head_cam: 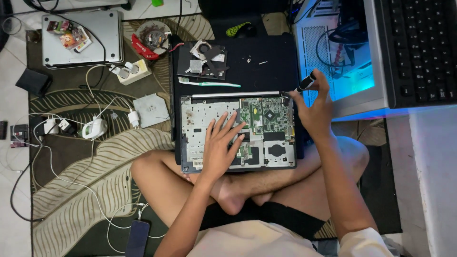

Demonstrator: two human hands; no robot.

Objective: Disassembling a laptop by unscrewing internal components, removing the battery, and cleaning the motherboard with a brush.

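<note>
While left hand (220, 145) steadies opened laptop (238, 131), right hand (316, 107) grips screwdriver (305, 83).

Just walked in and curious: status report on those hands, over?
Left hand flat on opened laptop. Right hand grips screwdriver at its top right corner. Toothbrush lies just above, clear.

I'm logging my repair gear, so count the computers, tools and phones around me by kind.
Laptops: 2, opened laptop under left hand, closed laptop
Desktop case: 1
Keyboard: 1
Screwdriver in right hand: 1
Toothbrush: 1
Phone: 1
Total: 7
</note>
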